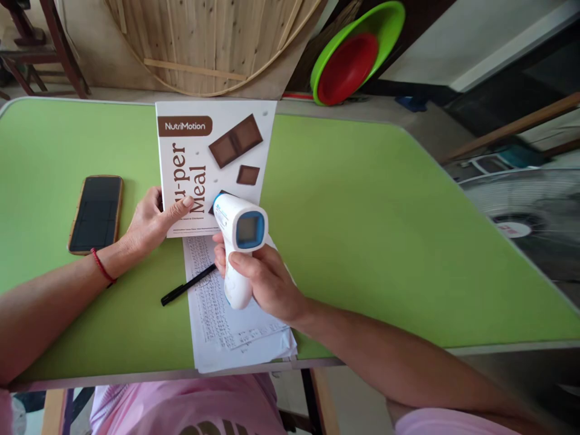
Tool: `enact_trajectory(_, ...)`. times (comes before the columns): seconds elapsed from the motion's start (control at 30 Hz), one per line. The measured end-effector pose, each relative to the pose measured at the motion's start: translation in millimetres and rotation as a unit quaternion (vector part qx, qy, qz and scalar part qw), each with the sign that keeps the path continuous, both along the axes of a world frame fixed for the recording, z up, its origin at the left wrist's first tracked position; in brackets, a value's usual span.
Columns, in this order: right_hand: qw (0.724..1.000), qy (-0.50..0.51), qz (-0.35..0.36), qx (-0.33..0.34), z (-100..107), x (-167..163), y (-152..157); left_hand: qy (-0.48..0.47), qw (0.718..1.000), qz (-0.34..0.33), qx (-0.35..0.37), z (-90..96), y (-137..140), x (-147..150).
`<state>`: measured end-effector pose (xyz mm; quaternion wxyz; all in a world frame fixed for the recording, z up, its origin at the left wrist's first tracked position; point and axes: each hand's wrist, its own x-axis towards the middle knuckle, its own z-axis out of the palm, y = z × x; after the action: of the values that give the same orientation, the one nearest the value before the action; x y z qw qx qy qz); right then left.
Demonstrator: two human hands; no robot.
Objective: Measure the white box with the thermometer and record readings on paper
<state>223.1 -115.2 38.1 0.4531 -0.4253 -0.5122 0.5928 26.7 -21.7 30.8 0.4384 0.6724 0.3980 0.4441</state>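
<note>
My left hand (151, 223) grips the lower left edge of a white box (235, 139) printed with "NutriMotion" and brown chocolate pieces, thumb on its front. Wrapped in my right hand (267, 281) is a white infrared thermometer (238, 284) with a blue-rimmed grey screen turned towards me. Its front end points at the box and covers part of the lower right of it; whether they touch, I cannot tell. Below them lie handwritten paper sheets (217, 344), partly hidden by my right hand. A black pen (188, 287) rests across their left edge.
A phone (96, 214) in a brown-edged case lies left of my left hand on the green table (362, 241). Beyond the far edge are a round wooden board (203, 36) and green (389, 24) and red basins (348, 66). A fan (521, 217) stands at right.
</note>
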Motion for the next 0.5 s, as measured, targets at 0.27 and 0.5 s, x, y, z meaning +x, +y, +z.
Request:
enact_trajectory(0.27,1.000,0.013,-0.014,-0.013,-3.1,-3.0,0.4,-0.033,0.997,0.009,-0.071,2.6,0.6,1.2)
enact_trajectory(0.5,0.999,0.026,-0.016,-0.029,1.0,-3.4,1.8,-0.040,0.996,-0.002,-0.074,4.6,-0.3,1.5)
